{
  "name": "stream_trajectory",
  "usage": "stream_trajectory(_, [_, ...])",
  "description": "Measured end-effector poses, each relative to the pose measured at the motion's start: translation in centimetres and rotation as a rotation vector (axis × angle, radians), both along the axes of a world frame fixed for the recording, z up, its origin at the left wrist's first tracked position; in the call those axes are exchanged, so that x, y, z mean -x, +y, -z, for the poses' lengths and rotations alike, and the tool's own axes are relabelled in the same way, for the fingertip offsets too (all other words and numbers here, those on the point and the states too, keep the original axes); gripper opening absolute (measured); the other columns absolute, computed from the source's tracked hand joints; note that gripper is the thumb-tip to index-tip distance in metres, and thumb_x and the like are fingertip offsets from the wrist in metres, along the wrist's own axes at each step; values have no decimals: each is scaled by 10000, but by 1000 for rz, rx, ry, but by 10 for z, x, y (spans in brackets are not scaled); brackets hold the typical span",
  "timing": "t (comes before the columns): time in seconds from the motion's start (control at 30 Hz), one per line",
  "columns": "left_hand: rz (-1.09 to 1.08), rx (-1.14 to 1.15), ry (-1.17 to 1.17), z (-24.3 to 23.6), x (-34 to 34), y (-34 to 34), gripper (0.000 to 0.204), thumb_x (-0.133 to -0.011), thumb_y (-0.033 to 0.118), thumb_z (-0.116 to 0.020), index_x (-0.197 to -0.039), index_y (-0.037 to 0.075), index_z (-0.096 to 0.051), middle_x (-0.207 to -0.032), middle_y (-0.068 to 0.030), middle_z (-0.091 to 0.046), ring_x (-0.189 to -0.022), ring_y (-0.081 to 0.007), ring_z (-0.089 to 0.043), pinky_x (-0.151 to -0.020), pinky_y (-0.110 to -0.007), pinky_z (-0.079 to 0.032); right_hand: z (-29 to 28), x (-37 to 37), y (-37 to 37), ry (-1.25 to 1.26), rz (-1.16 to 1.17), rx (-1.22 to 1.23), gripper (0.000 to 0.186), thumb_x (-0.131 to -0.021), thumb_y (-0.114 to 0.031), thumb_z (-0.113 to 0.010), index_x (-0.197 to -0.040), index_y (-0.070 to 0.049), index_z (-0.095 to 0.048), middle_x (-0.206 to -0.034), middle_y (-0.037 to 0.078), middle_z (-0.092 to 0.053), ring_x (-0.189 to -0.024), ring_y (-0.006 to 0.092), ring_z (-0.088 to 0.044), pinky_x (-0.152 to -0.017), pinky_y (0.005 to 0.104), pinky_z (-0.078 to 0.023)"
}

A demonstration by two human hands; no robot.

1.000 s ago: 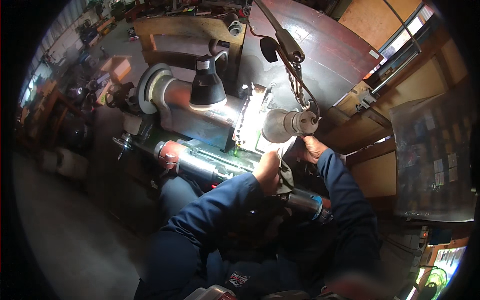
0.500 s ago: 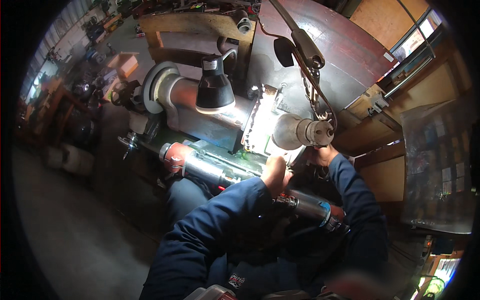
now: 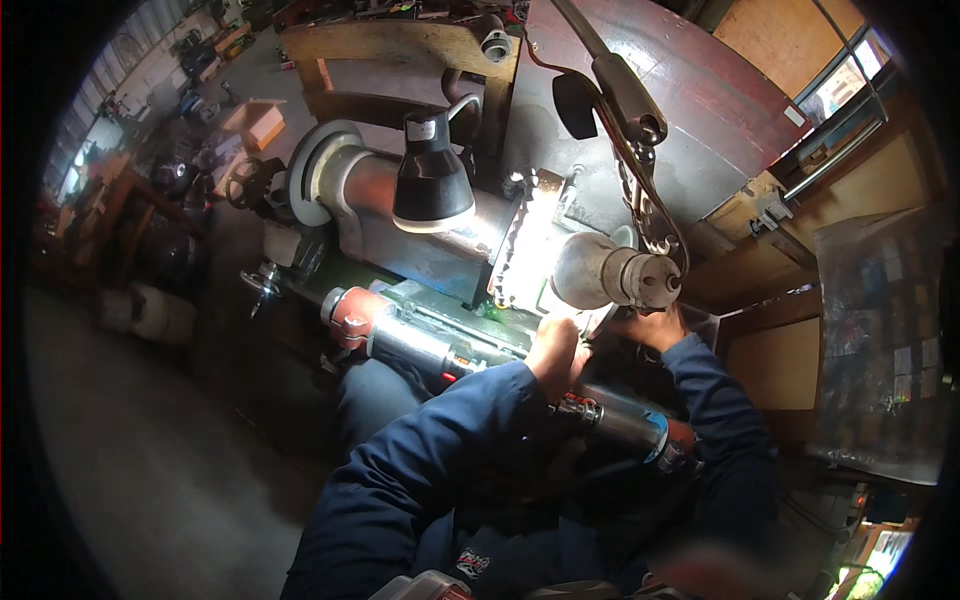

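My left hand [image 3: 557, 350] is closed beside a brightly lit metal part of the machine [image 3: 530, 240]; what its fingers hold is too glared out to name. To its right my right hand [image 3: 660, 327] bends inward with curled fingers, partly hidden under a beige lamp head [image 3: 605, 275]. Between the hands shows the edge of a pale, flat piece [image 3: 597, 320], which both seem to touch. A horizontal metal cylinder with red ends [image 3: 410, 335] runs in front of the machine, below my left hand.
A black lamp [image 3: 430, 180] hangs over the machine's barrel, near a grey wheel [image 3: 325, 175]. A jointed lamp arm [image 3: 630, 95] crosses above the hands. A wooden frame [image 3: 400, 42] stands behind. Clear plastic sheeting [image 3: 880, 340] hangs at right.
The whole view has shifted slightly, so the machine and lamps sit a little farther right. My right hand has turned a little, with more of its back showing. The left hand keeps its closed hold.
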State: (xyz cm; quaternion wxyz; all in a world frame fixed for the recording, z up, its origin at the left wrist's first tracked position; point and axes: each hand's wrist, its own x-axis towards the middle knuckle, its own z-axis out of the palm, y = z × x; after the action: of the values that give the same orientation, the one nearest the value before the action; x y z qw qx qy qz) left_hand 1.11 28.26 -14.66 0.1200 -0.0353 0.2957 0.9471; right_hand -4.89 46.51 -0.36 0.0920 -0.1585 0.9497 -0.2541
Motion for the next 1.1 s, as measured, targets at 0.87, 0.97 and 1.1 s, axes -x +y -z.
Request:
stream_trajectory(0.87, [85,139,-62,-32,5,-15,313,-756,-35,-727,-1045,-59,-611,-1007,-218,-640,-928,-266,-598,-857,-365,-497,14,16,-9,-1103,364,967,707,-866,-752,-355,-1224,-195,-604,-1036,12,-648,-781,158,-533,-663,331,-400])
stream_trajectory(0.97, [101,351,94,-16,3,-20,331,-783,-43,-690,-1101,-48,-596,-1029,-178,-634,-969,-257,-598,-874,-354,-489,14,10,-15,-968,349,1011,684,-835,-654,-524,-1317,-170,-558,-1146,77,-642,-939,239,-591,-775,371,-463])
stream_trajectory(1.1, [171,147,-201,-72,-2,-19,383,-808,-55,-655,-1180,-34,-563,-1059,-136,-619,-1056,-242,-593,-898,-344,-478,-4,22,18,-163,-76,210,872,-692,-446,-772,-1414,-69,-460,-1295,172,-573,-1170,335,-563,-989,416,-454])
